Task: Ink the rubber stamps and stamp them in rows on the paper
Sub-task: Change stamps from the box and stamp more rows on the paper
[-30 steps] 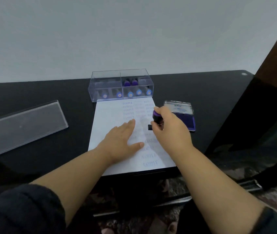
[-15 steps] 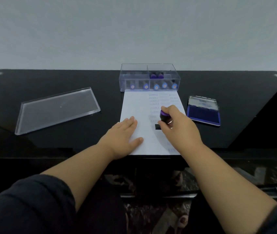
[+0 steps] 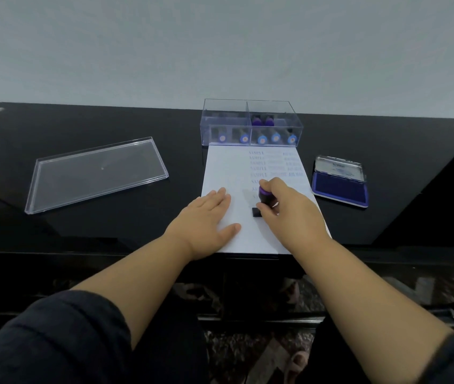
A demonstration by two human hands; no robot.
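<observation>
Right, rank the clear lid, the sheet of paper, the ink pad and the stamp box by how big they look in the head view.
1. Clear lid and sheet of paper: too alike in apparent area to rank, and hands cover part of the paper.
2. Stamp box.
3. Ink pad, smallest.

Head camera looks forward and down, close over the black table (image 3: pixel 109 225).

The place looks like an office or a home desk. A glossy black desk (image 3: pixel 87 234) stands against a plain pale wall (image 3: pixel 220 45). On it lie a stamped paper sheet (image 3: pixel 220 167), a blue ink pad (image 3: pixel 339 187) and a clear box of stamps (image 3: pixel 250 126).
</observation>
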